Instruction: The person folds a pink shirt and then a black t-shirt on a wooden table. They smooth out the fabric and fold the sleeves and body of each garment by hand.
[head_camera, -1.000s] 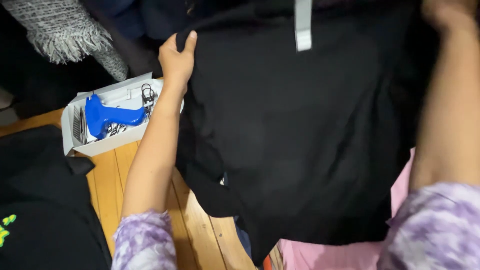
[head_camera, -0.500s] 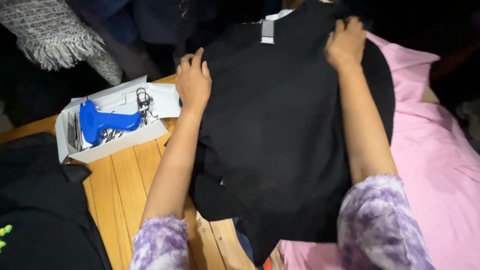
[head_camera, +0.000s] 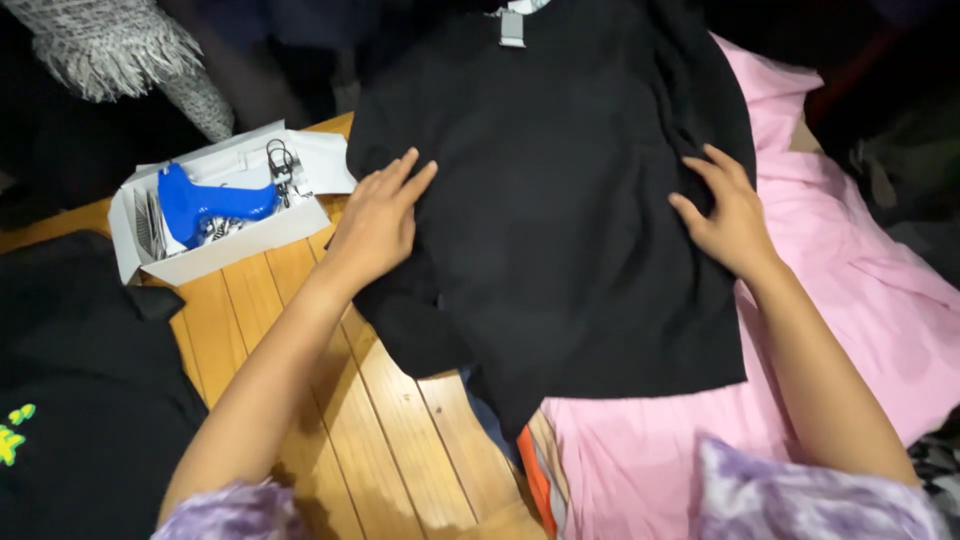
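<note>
A black shirt (head_camera: 560, 200) lies spread flat, its grey neck label (head_camera: 512, 27) at the far end. It rests partly on a wooden table (head_camera: 300, 350) and partly on a pink cloth (head_camera: 840, 300). My left hand (head_camera: 378, 222) lies flat on the shirt's left edge, fingers spread. On the shirt's right side my right hand (head_camera: 728, 212) presses down, fingers apart. Neither hand holds anything.
An open white box (head_camera: 215, 215) with a blue tagging gun (head_camera: 210, 203) sits left of the shirt. A black garment with a green print (head_camera: 80, 400) lies at the near left. A grey fringed knit (head_camera: 110, 45) hangs at the far left.
Both hands have slid down the shirt toward me, from near the collar to its middle. The shirt now lies flatter and more spread out.
</note>
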